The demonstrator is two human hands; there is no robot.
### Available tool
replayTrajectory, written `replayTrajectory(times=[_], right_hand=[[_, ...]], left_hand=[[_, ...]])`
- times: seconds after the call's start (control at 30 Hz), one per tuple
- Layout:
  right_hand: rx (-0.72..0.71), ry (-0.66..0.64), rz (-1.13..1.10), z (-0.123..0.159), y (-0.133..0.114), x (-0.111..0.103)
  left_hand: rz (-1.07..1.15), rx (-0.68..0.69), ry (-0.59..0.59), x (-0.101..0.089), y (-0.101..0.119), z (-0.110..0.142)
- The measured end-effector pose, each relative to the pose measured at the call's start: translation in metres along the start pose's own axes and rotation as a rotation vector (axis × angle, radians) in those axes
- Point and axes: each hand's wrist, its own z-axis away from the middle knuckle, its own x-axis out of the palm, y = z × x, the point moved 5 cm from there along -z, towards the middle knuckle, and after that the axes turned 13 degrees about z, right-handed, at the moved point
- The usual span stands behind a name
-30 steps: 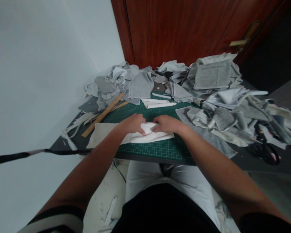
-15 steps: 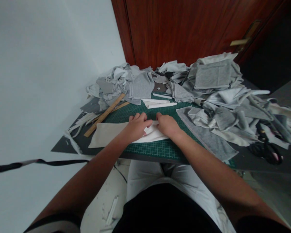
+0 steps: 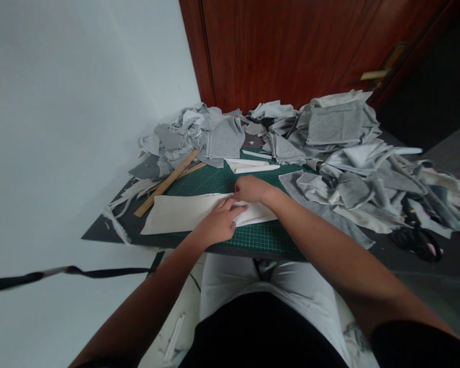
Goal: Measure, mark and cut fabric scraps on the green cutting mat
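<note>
A long white fabric piece (image 3: 180, 212) lies crosswise on the green cutting mat (image 3: 260, 239) near the table's front edge. My left hand (image 3: 220, 222) rests on its middle, fingers stretched out flat over the cloth. Just beyond, my right hand (image 3: 251, 189) is closed at the fabric's far edge, its curled fingers pinching the cloth there; the fingertips are partly hidden. Between and right of the hands the fabric is raised in folds. Part of its right end is covered by my right forearm.
Two wooden rulers (image 3: 166, 184) lie at the left beside thin fabric strips (image 3: 118, 225). Grey and white fabric scraps (image 3: 193, 128) are heaped at the back left, with larger piles (image 3: 335, 122) at the right. Folded white fabric (image 3: 251, 165) sits ahead. Black-handled scissors (image 3: 417, 243) lie far right.
My right hand has moved left and away from me along the fabric's far edge. My left hand has shifted slightly toward me, its fingers now flatter on the cloth.
</note>
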Motion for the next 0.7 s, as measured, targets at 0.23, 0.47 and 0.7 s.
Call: replayTrajectory(times=[0.23,0.47,0.7], right_hand=[[0.02,0.006,-0.051,-0.01,0.008,0.005],[0.041,0.028,-0.04,-0.006,0.005,0.009],[0.032,0.005,-0.037,-0.009,-0.002,0.001]], left_hand=[[-0.059,-0.067,0.064,-0.003,0.002,0.003],[-0.034,-0.065,0.136,0.001,0.0,0.002],[-0.093,-0.082,0.125,0.002,0.003,0.003]])
